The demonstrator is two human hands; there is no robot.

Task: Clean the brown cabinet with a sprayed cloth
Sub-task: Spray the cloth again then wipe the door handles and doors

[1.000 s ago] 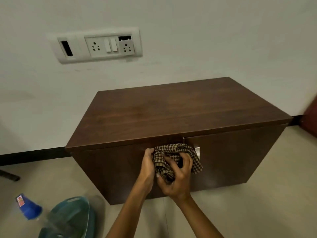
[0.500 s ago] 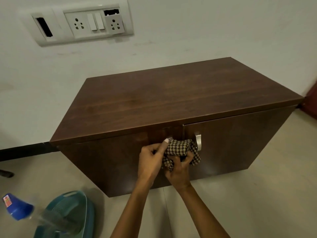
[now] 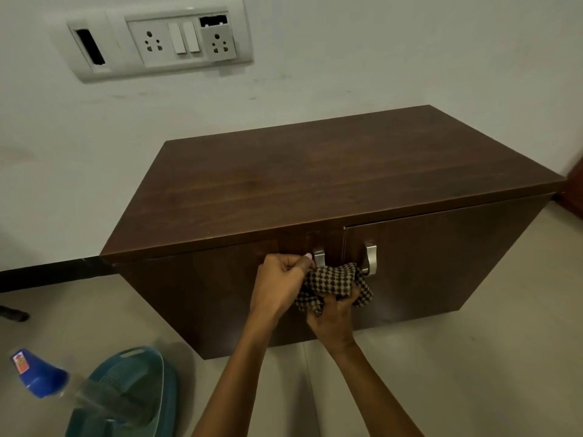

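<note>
The brown cabinet (image 3: 331, 184) stands on the floor against a white wall, with two doors and two silver handles (image 3: 369, 258) on its front. A brown-and-cream checked cloth (image 3: 336, 282) is bunched against the front, just below the handles. My right hand (image 3: 334, 320) grips the cloth from underneath. My left hand (image 3: 279, 283) pinches the cloth's left edge beside the left handle (image 3: 319, 258), which it partly hides.
A clear spray bottle with a blue cap (image 3: 39, 373) lies on the tiled floor at the lower left, across a teal plastic basket (image 3: 138, 392). A switch and socket panel (image 3: 164, 39) is on the wall above. Something dark red (image 3: 575, 190) is at the right edge.
Both hands and the cloth have moved down the cabinet front, so the two handles now show. The cloth is squeezed tighter. My view has moved closer and shifted left.
</note>
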